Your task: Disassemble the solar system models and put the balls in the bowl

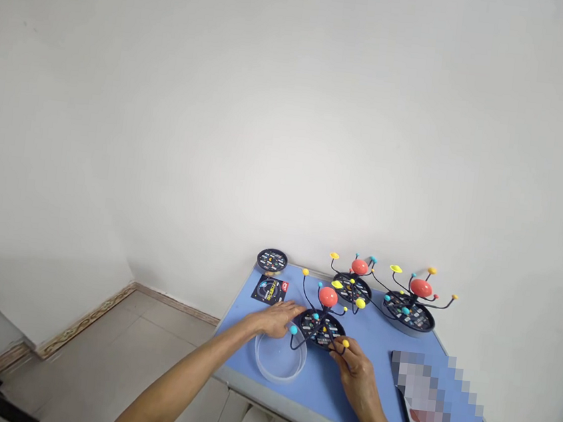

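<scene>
In front of me stands a solar system model (328, 298) with a red ball at its centre, small coloured balls on curved black arms and a round black printed base (322, 329). My right hand (354, 370) grips the base's near right rim, thumb and fingers closed on it. My left hand (280, 318) reaches to the base's left rim with fingers stretched out, their tips at its edge. Beneath the left hand lies a clear round plastic lid or shallow dish (280, 358). Part of the base is hidden behind the arms and right fingers.
Two similar models, one at the back (359, 267) and one at the right (421, 288), stand near the wall. A separate round black base (272, 260) and a dark printed card (271, 290) lie back left. A partly blurred phone-like device (428, 414) rests on the blue table (314, 382).
</scene>
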A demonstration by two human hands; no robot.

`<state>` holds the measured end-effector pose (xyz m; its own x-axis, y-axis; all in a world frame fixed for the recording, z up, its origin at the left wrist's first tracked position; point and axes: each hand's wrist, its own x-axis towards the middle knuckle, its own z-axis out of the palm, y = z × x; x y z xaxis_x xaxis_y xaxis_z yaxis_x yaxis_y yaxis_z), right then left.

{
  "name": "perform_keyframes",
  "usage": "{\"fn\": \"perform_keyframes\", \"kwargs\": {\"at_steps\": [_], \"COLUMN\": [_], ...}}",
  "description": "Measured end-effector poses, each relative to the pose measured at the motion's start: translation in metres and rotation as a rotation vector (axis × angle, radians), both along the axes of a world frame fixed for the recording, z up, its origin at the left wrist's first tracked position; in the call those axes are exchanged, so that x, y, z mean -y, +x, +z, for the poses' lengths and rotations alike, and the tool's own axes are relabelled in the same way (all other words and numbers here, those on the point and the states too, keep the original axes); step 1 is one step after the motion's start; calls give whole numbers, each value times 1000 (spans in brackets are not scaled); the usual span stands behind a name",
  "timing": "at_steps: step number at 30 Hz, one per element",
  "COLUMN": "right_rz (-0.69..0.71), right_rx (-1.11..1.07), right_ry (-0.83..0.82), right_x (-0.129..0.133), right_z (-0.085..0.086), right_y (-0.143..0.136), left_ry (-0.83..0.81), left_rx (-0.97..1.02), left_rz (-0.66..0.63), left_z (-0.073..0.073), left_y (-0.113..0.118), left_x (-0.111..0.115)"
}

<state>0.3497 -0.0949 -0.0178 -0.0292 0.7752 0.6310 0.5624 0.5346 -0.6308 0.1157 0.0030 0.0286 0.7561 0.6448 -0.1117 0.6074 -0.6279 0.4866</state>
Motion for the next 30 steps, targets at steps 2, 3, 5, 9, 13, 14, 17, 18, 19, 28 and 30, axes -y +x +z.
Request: {"fn": "perform_keyframes", "kwargs": {"at_steps": [2, 3, 5, 9, 13, 14, 17, 18, 19, 28, 30], "right_rz": [1, 3, 5, 8, -6, -9, -12, -12, -12, -20, -24], "right_rx": [4, 8, 17, 41, 70, 83, 132, 150, 168, 326, 352], "right_ry": [5, 9, 18, 19, 8, 9, 23, 29, 33, -30, -47], "right_x": [1, 2, 5, 11, 17, 19, 24, 26, 28, 46, 50], "right_z": [-2, -3, -6, -11, -12, -12, -14, -15, -16, -19, -16], "right_y": [1, 1, 3, 5, 7, 8, 11, 12, 12, 5, 1], "left_ry": [-3, -4, -6, -1, 54, 96, 191, 196, 191, 186, 189], "left_rx": [28, 40, 48, 47, 88, 90, 26, 0, -17, -1, 8], "left_rz": [24, 40, 69, 123, 235, 290, 503, 560, 602, 840, 887], "left_z": [-2, -2, -3, -1, 0, 0, 1, 1, 1, -1, -3], "left_y": [-6, -9, -18, -34, -42, -42, -45, -47, -49, -88, -92], "left_x": [2, 3, 6, 17, 34, 39, 53, 56, 59, 69, 69]}}
